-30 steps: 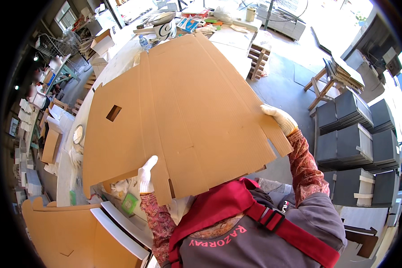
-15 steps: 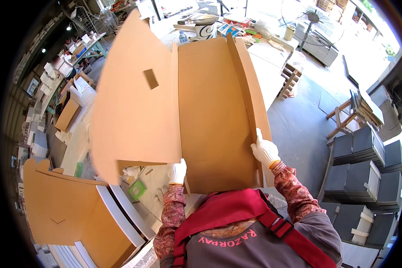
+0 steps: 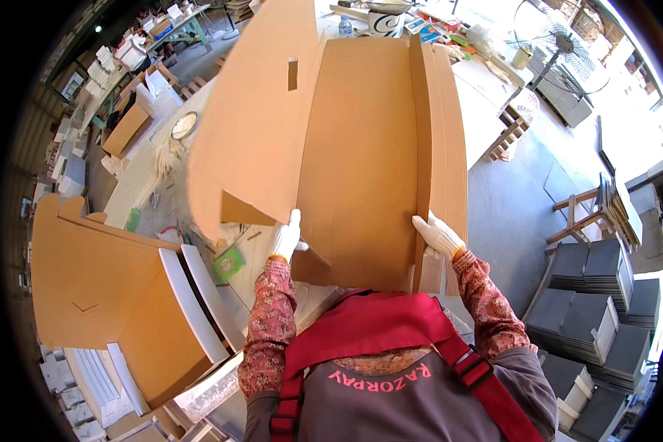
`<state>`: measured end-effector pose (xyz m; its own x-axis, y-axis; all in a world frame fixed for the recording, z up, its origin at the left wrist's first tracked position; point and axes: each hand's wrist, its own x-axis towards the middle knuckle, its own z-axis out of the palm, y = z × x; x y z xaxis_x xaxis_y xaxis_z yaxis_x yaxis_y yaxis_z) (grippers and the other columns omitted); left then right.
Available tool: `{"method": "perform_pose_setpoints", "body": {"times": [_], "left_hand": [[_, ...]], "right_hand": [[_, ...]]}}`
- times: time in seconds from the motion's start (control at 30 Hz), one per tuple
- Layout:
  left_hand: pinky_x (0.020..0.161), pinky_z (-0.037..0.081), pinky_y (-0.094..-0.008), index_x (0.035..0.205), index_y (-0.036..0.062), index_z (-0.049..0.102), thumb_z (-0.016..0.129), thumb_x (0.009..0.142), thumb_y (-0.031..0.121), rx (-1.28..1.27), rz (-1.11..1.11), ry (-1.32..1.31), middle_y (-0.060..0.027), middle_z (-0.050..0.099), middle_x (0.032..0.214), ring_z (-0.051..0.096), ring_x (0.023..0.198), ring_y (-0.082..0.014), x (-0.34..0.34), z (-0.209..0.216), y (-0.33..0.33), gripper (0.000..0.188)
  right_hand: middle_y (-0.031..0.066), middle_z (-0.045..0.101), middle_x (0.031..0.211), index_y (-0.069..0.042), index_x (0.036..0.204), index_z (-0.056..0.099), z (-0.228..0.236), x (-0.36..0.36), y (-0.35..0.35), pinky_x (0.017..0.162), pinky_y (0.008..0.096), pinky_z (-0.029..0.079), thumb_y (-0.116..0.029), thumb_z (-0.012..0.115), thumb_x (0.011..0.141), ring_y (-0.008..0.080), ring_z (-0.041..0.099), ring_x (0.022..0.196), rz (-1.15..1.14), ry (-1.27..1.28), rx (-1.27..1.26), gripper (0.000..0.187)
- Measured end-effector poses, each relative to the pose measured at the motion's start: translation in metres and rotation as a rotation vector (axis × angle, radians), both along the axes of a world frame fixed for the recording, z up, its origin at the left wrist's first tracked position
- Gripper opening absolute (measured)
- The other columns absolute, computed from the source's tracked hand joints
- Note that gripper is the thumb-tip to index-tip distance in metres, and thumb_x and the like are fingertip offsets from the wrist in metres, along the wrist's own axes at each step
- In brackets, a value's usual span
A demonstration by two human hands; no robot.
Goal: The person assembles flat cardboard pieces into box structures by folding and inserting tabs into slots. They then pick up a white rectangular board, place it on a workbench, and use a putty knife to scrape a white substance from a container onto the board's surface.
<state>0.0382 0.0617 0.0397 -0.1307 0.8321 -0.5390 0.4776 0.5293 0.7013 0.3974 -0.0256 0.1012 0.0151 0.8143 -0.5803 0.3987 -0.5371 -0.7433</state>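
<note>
A large brown cardboard box (image 3: 361, 147), partly unfolded, lies lengthwise in front of me. Its broad left flap (image 3: 258, 140), with a small slot cut in it, is raised at a slant. Along the right side stands a narrow folded wall (image 3: 424, 125). My left hand (image 3: 286, 236), in a white knitted glove, is closed on the near left corner, where the flap meets the base. Gloved the same way, my right hand (image 3: 439, 236) grips the near end of the right wall, fingers over its upper edge.
Another brown carton (image 3: 103, 272) with white strips stands at left. A green packet (image 3: 229, 264) lies on the worktable. Beyond the box are a white bucket (image 3: 385, 24), a bottle (image 3: 345, 27) and a fan (image 3: 565, 44). Stacked dark panels (image 3: 589, 317) and a wooden stand (image 3: 576, 214) are at right.
The left flap looks narrower and more upright than before. Both hands keep hold of the box, the right one with its fingers now turned inward over the wall. The whole view has shifted.
</note>
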Motion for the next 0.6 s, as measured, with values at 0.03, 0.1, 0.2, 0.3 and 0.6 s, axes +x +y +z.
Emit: {"method": "perform_pose_setpoints", "body": {"times": [0.03, 0.1, 0.2, 0.3, 0.6], "left_hand": [[0.064, 0.059, -0.0364, 0.111, -0.0095, 0.059, 0.044, 0.097, 0.062, 0.096, 0.079, -0.162, -0.0204, 0.068, 0.093, 0.069, 0.066, -0.0296, 0.001, 0.001, -0.006, 0.074], [0.068, 0.061, -0.0346, 0.125, -0.0091, 0.053, 0.051, 0.099, 0.051, 0.171, 0.17, -0.39, -0.0193, 0.066, 0.113, 0.071, 0.074, -0.0302, -0.005, -0.002, -0.007, 0.065], [0.068, 0.063, -0.0343, 0.13, -0.0091, 0.051, 0.053, 0.098, 0.038, 0.178, 0.212, -0.546, -0.0179, 0.065, 0.118, 0.073, 0.075, -0.0286, -0.013, -0.018, -0.003, 0.057], [0.075, 0.063, -0.0347, 0.124, -0.0095, 0.055, 0.054, 0.098, 0.028, 0.181, 0.182, -0.491, -0.0169, 0.065, 0.118, 0.071, 0.086, -0.033, -0.005, -0.012, -0.003, 0.045], [0.08, 0.062, -0.0367, 0.12, -0.0094, 0.057, 0.052, 0.097, 0.023, 0.071, 0.11, -0.414, -0.0168, 0.065, 0.113, 0.07, 0.093, -0.0324, 0.007, -0.047, 0.002, 0.04]], "right_hand": [[0.013, 0.065, 0.087, -0.005, 0.151, 0.03, -0.003, -0.002, -0.001, 0.036, 0.0295, 0.039, -0.037, 0.046, 0.1, 0.0147, 0.047, 0.039, -0.021, 0.051, -0.016, 0.062], [0.0115, 0.065, 0.092, -0.007, 0.154, 0.026, -0.004, -0.006, -0.002, 0.036, 0.0276, 0.038, -0.034, 0.047, 0.1, 0.0126, 0.045, 0.039, -0.066, 0.149, -0.04, 0.064], [0.0096, 0.064, 0.094, -0.009, 0.158, 0.013, -0.007, 0.005, -0.001, 0.037, 0.0254, 0.038, -0.029, 0.055, 0.095, 0.0101, 0.045, 0.043, 0.049, 0.213, -0.061, 0.078], [0.0093, 0.062, 0.086, -0.007, 0.157, 0.014, -0.02, 0.013, -0.01, 0.041, 0.0269, 0.042, -0.023, 0.06, 0.091, 0.0126, 0.051, 0.046, 0.179, -0.02, 0.037, 0.082], [0.0128, 0.066, 0.09, -0.01, 0.138, 0.035, -0.055, 0.016, -0.003, 0.056, 0.0285, 0.055, -0.018, 0.054, 0.101, 0.0185, 0.066, 0.069, -0.524, 0.904, -0.118, 0.042]]}}
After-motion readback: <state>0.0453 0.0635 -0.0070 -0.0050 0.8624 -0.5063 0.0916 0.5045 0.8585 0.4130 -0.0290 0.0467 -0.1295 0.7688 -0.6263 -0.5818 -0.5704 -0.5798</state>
